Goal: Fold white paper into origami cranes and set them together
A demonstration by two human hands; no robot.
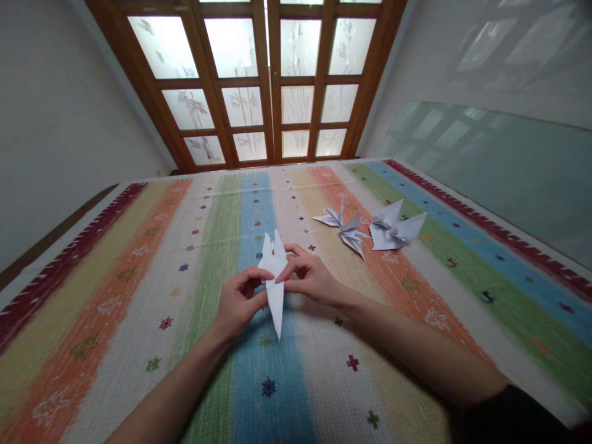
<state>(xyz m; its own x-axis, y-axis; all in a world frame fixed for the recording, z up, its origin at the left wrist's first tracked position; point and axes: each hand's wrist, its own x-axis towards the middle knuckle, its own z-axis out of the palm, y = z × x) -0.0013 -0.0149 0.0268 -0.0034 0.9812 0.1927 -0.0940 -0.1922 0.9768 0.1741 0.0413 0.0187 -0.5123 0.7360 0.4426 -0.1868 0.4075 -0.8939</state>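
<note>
A partly folded white origami paper [276, 302] is held between my two hands over the blue stripe of the tablecloth. It is long and narrow, with one point toward me and two slim points facing away. My left hand [240, 302] pinches its left edge between thumb and fingers. From the other side, my right hand [311, 274] grips the right edge, its fingertips pressed on the paper's middle. Part of the paper's right side is hidden behind the right fingers.
Finished white paper cranes lie to the right: a small crane [330, 216], another crane [353, 235] close by, and a larger crane [398, 228]. A striped tablecloth [203, 246] covers the table. Beyond its far edge stand wooden doors [272, 80] with frosted panes.
</note>
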